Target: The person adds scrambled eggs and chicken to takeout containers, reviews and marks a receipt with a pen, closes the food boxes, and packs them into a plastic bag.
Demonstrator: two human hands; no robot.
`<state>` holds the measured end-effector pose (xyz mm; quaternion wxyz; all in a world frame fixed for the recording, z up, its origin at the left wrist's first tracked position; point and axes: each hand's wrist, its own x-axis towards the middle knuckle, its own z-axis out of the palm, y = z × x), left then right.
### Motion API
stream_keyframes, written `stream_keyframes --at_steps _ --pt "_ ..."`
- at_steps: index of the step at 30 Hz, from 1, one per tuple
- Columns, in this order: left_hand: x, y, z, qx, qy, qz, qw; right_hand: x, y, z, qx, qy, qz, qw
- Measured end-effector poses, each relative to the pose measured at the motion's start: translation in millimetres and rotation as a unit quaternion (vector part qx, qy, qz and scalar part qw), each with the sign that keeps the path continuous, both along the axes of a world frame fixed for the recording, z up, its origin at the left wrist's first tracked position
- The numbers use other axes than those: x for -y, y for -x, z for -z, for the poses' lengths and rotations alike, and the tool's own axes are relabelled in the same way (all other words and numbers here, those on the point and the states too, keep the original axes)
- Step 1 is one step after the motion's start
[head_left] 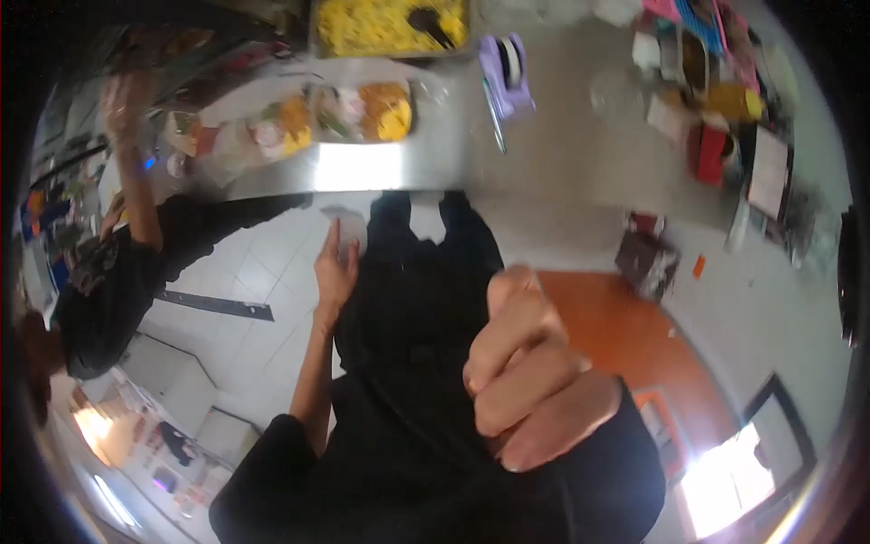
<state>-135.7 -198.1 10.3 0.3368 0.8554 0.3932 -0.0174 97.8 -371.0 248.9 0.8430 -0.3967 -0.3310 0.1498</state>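
My left hand (337, 272) hangs beside my dark clothing, below the counter's front edge. A pale, thin sheet (353, 232) shows between its forefinger and thumb. Large and close to the camera, my right hand (542, 372) is raised with its fingers curled; whatever may be inside is hidden. On the metal counter (562, 163), clear packs of food (390, 113) lie beyond my left hand. A purple tape dispenser (509, 77) stands right of them, with a pen (495, 113) beside it.
A tray of yellow food (390, 27) is at the counter's back. Another person's arm (136, 181) reaches over the counter on the left. Boxes, a red item (707, 152) and papers (768, 172) crowd the right side. A brown box (645, 258) sits below the counter edge.
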Motion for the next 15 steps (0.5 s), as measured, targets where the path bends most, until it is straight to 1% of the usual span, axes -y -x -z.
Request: stream_keyframes --at_steps 1,3,4,5,6,8,10,11,14,15 --pt "1 -4 2 0.019 0.0 0.017 1.0 3 0 -10 -0.013 0.02 0.051 0.998" --pt "2 -9 23 0.08 0.021 0.03 0.996 13 -3 -45 -0.087 0.102 0.059 0.989" --pt "3 -21 18 0.079 0.015 0.047 0.996 16 -3 -52 -0.099 0.11 0.064 0.987" --pt "2 -30 5 0.024 0.035 0.042 0.998 18 -1 -54 -0.108 0.11 0.059 0.986" --pt "4 -31 -3 0.007 0.036 0.057 0.998 19 2 -53 -0.111 0.102 0.057 0.987" --pt "-13 -59 0 0.015 0.019 0.075 0.997 20 6 -50 -0.105 0.079 0.051 0.99" --pt "-13 -62 -6 0.063 -0.05 0.172 0.982 21 9 -46 -0.121 0.069 0.05 0.989" --pt "-7 -79 -32 -0.014 0.046 0.107 0.993 21 12 -46 -0.129 0.064 0.042 0.989" --pt "-16 -74 -12 0.062 -0.037 0.165 0.984 16 16 -37 -0.118 0.034 0.024 0.992" --pt "-11 -68 -11 0.057 -0.034 0.17 0.983 16 19 -37 -0.126 0.026 0.015 0.992"
